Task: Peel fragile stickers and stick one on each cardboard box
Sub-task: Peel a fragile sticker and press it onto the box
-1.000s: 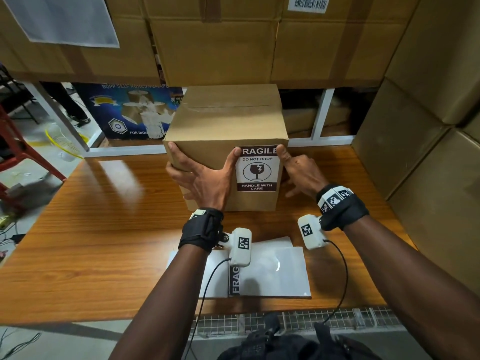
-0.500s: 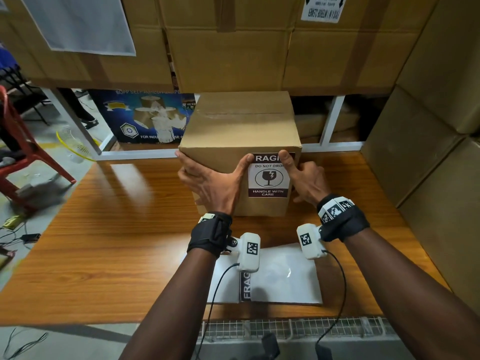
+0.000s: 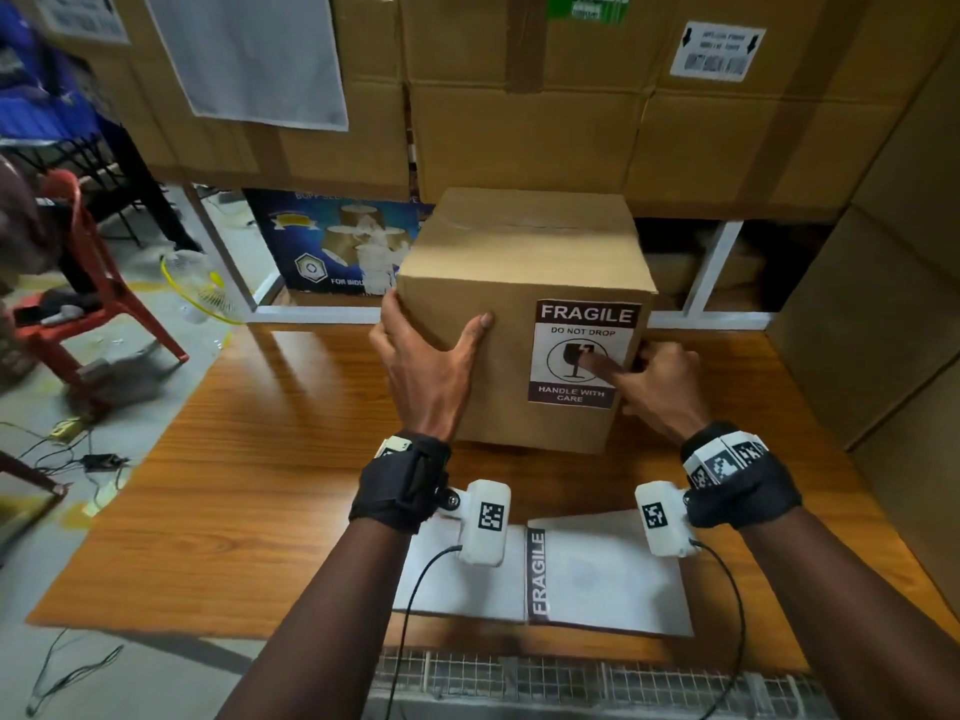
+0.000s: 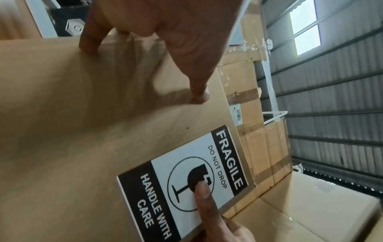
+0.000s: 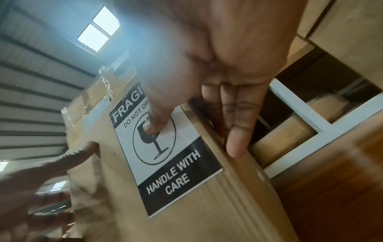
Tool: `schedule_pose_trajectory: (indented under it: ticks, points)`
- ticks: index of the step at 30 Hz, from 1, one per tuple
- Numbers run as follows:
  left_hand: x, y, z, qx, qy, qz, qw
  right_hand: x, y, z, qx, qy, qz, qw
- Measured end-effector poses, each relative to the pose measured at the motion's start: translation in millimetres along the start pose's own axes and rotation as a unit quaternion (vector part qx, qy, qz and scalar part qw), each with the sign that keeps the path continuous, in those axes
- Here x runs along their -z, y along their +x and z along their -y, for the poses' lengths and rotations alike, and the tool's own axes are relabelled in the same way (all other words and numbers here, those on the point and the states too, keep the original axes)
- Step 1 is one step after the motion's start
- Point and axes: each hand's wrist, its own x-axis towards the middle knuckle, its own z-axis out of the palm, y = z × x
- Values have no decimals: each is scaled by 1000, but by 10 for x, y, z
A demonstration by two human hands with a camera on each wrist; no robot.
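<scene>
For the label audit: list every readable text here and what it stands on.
"FRAGILE": sticker on cardboard box
"DO NOT DROP": same sticker
"HANDLE WITH CARE": same sticker
"FRAGILE": sticker sheet on table
"FOR INDU", cut off: blue carton
White labels on stacked boxes: blurred

- Site type: warehouse packing station
- Taped cardboard cartons (image 3: 519, 148) stand stacked behind and right of the wooden counter (image 3: 260, 485); one carries a barcode label (image 3: 717, 50)
- Corrugated metal roof (image 4: 331, 101) with a skylight (image 4: 304, 27) overhead
- FRAGILE sticker sheet (image 3: 538, 574) lies on the counter
- Loose cables (image 3: 96, 462) trail across the grey floor (image 3: 156, 667)
</scene>
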Motion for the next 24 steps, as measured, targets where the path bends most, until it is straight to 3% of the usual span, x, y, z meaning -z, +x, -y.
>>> schedule_pose_trajectory:
  ticks: [6, 13, 24]
  points:
    - [766, 204, 131, -84, -5, 10, 996, -315, -184, 337, 45, 112, 4, 993]
    - [1709, 517, 624, -73, -16, 31, 997, -922, -424, 977, 101, 124, 9, 987]
    - [2950, 1580, 1713, -68, 4, 18, 997, -2728, -427, 1868, 49, 149, 11, 988]
